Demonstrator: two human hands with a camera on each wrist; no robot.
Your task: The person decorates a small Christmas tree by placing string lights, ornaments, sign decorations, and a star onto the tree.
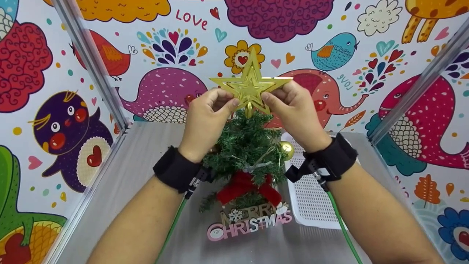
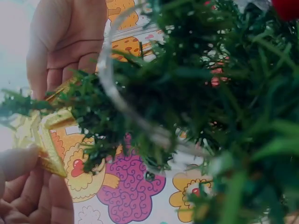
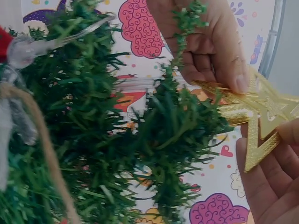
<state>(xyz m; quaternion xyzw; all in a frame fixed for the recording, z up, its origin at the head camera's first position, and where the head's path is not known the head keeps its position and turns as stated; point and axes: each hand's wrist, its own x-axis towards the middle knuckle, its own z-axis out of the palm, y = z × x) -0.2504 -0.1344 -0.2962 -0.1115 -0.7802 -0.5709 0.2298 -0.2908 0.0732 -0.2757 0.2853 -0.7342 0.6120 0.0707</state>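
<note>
A gold star (image 1: 251,87) with nested outlines stands upright at the tip of a small green Christmas tree (image 1: 245,139). My left hand (image 1: 208,121) pinches the star's lower left side between thumb and fingers. On the opposite side, my right hand (image 1: 296,112) pinches it the same way. Beneath the star a gold stem meets the topmost branches; whether it is seated on the tip, I cannot tell. In the right wrist view, the star (image 3: 271,105) lies beside green needles. Foliage covers much of the left wrist view, where part of the star (image 2: 53,144) shows.
A gold ball (image 1: 287,149) hangs at the tree's right. Lower down are a red bow (image 1: 234,192) and a "Merry Christmas" sign (image 1: 253,224). Right of the tree lies a white perforated basket (image 1: 313,205). Cartoon-printed walls (image 1: 176,88) enclose the grey table (image 1: 146,146).
</note>
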